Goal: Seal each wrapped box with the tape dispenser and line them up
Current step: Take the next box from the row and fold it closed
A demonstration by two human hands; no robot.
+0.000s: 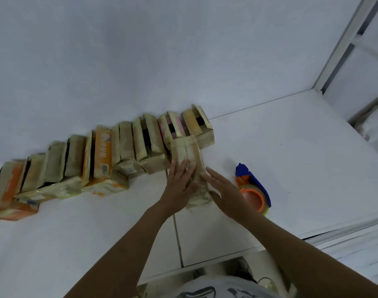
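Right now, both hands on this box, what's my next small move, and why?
Probably stand the box at the right end of the row: left hand and right hand rest open on it, the dispenser lies aside, and the row ends just behind it.

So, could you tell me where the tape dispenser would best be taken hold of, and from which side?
Probably by the blue frame of the tape dispenser, with the right hand reaching over from the left. It lies on the table just right of that hand, the blue frame arching over the orange-cored roll on its far side, clear of the wrapped box.
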